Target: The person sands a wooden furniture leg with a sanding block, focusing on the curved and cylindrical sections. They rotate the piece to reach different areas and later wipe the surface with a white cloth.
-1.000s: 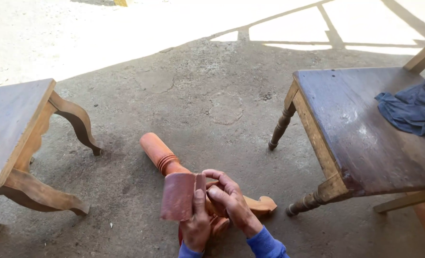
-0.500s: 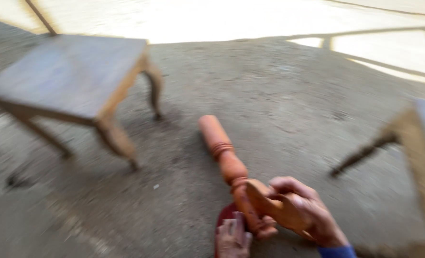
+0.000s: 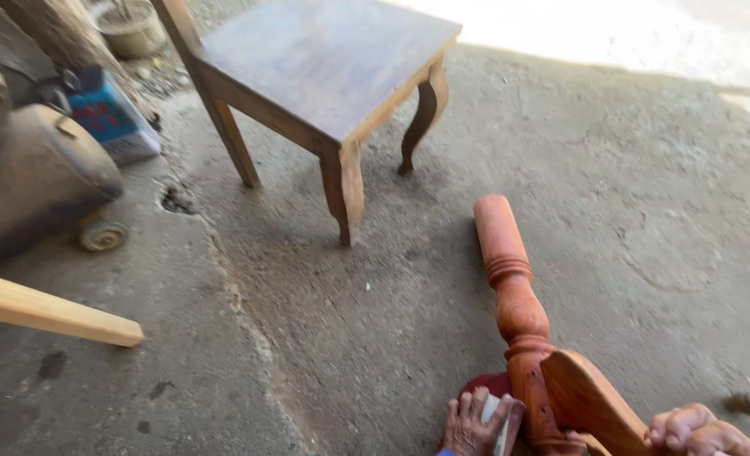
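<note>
A reddish turned wooden leg [image 3: 510,279] lies on the concrete floor, and a flat curved wooden piece [image 3: 590,397] is joined to its near end. At the bottom edge, my left hand [image 3: 476,422] presses a folded reddish sheet of sandpaper [image 3: 500,414] with a pale back against the left side of the leg's base. My right hand [image 3: 695,432] sits at the bottom right, fingers curled over the lower edge of the curved piece. Both hands are partly cut off by the frame.
A brown wooden table [image 3: 324,59] with curved legs stands behind the leg. At the left are a dark wheeled machine [image 3: 37,186], a blue canister [image 3: 109,114] and a pale wooden plank [image 3: 50,312]. A crack [image 3: 240,304] runs down the floor.
My view has swung left and down: the right-hand table has left the frame, and the left table and the machine now show. My hands sit lower in view, still on the wooden leg.
</note>
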